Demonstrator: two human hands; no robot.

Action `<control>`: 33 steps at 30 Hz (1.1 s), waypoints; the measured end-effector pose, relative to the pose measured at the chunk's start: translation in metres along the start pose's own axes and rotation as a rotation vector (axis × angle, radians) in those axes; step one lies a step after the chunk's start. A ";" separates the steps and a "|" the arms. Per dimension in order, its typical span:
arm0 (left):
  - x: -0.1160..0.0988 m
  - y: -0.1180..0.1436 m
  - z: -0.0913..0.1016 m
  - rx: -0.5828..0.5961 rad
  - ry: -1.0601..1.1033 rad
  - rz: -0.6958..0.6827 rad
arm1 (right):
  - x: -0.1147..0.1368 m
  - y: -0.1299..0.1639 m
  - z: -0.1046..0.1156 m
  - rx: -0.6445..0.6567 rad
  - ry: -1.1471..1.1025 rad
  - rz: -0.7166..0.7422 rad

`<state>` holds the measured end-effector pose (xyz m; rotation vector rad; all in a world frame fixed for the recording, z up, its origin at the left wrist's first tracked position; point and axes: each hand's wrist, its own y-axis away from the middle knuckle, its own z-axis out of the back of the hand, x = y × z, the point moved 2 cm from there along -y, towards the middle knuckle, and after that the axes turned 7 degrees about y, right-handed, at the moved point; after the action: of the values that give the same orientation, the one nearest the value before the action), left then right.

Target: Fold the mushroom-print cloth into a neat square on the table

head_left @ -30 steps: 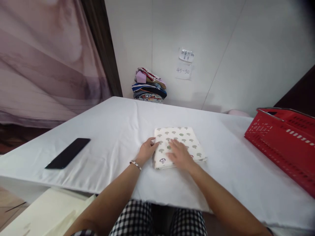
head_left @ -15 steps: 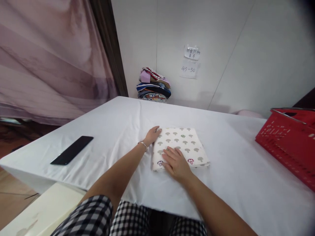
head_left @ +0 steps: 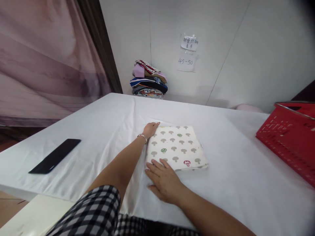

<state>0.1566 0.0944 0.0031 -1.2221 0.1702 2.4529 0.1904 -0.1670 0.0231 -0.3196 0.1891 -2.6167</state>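
A white folded cloth (head_left: 180, 142) printed with grey, green and red mushrooms lies on the white-covered table. My left hand (head_left: 150, 130), with a bracelet at the wrist, is closed at the cloth's far left corner, its thumb and fingers on the edge. Some of its fingers are hidden. My right hand (head_left: 164, 180) lies palm down at the near left corner. Its fingers are apart, with their tips on the cloth's near edge and the thumb over the tablecloth (head_left: 228, 183).
A black phone-like slab (head_left: 55, 156) lies on the left. On the right stands a red plastic basket (head_left: 290, 137). Beyond the far table edge is a stack of folded fabrics (head_left: 149, 80), below paper signs (head_left: 187, 62) on the wall. A pink curtain (head_left: 49, 59) hangs at left.
My right hand has slid left and nearer, from the cloth's top to its near left corner, uncovering a green mushroom. My left hand stays at the far corner. The view has shifted slightly.
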 end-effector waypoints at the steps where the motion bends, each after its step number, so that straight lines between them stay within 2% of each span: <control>1: 0.000 -0.001 0.000 -0.001 -0.005 -0.002 | 0.000 0.000 0.000 0.000 -0.007 0.000; 7: -0.005 -0.001 0.004 0.021 -0.129 0.018 | -0.001 0.001 -0.001 -0.004 -0.009 0.018; 10: -0.014 0.004 0.006 -0.040 -0.205 0.070 | -0.001 0.002 -0.001 -0.013 0.004 0.019; 12: -0.022 0.015 0.005 -0.118 -0.260 0.007 | -0.001 0.003 0.000 -0.020 0.013 0.023; 14: -0.031 0.033 0.001 -0.149 -0.289 -0.162 | -0.001 0.003 0.001 -0.028 0.022 0.031; 16: -0.036 0.054 -0.006 -0.100 -0.317 -0.338 | -0.001 0.002 0.002 -0.044 0.030 0.037; 18: -0.038 0.073 -0.014 -0.007 -0.377 -0.434 | -0.001 0.002 0.003 -0.070 0.031 0.040; 21: -0.036 0.088 -0.021 0.072 -0.504 -0.449 | -0.001 0.000 0.003 -0.123 0.005 0.050; 26: -0.037 0.086 -0.024 0.095 -0.622 -0.413 | -0.017 0.001 0.009 -0.266 -0.130 0.084; 28: -0.038 0.084 -0.023 0.107 -0.633 -0.410 | -0.034 0.005 0.019 -0.357 -0.145 -0.026; 30: -0.038 0.084 -0.023 0.115 -0.634 -0.406 | -0.058 0.012 0.030 -0.437 -0.100 -0.214; 33: -0.039 0.085 -0.023 0.121 -0.627 -0.400 | -0.096 0.024 0.041 -0.433 0.041 -0.513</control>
<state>0.1609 -0.0006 0.0140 -0.3485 -0.0942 2.2941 0.2935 -0.1445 0.0394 -0.5183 0.7858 -3.0705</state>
